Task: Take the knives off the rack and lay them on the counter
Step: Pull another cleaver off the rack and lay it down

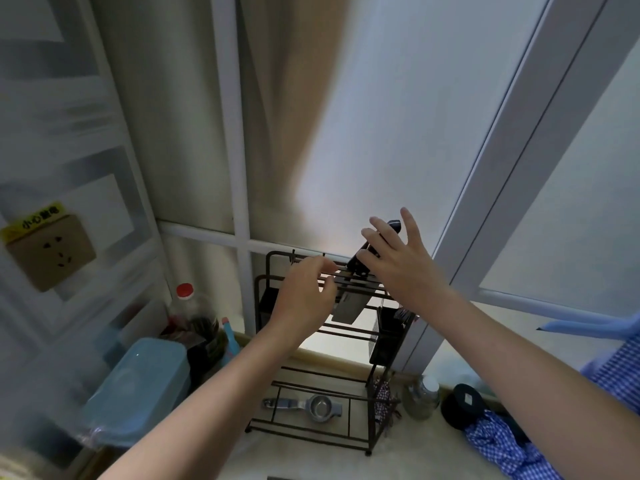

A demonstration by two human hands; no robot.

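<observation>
A dark metal rack (262,306) stands on the pale counter (311,459) against a frosted window. One knife hangs in its top slots: a broad grey blade (346,308) points down and a black handle (394,226) sticks up to the right. My right hand (398,261) is spread open in front of that handle, fingers apart, not closed round it. My left hand (304,292) hovers at the rack's top bars just left of the knife, fingers loosely curled, with nothing in it.
A metal strainer (311,407) lies on the rack's bottom shelf, and a black holder (388,341) hangs on the rack's right side. To the left are a blue box (138,386) and a red-capped bottle (185,291). To the right are a glass jar (420,396) and a checked cloth (502,448).
</observation>
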